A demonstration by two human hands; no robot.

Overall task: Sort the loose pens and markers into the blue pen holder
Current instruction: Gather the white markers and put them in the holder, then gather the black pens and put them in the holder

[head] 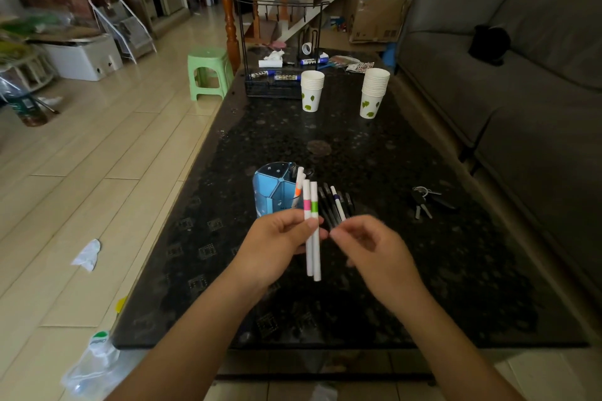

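Observation:
The blue pen holder [272,187] stands on the black table [423,254], divided into compartments, with a white orange-banded marker [298,187] leaning in its right side. My left hand [277,244] grips two white markers upright, one with a pink band [307,205] and one with a green band [314,207], just right of the holder. Several loose black pens and one white pen [335,205] lie on the table behind my fingers. Close beside the markers, my right hand [368,247] hovers with fingers loosely curled and holds nothing.
A bunch of keys [423,200] lies to the right. Two stacks of paper cups [312,91] [374,93] and a black wire rack [277,75] with markers stand at the far end. A grey sofa [521,91] runs along the right; a green stool [208,75] stands left.

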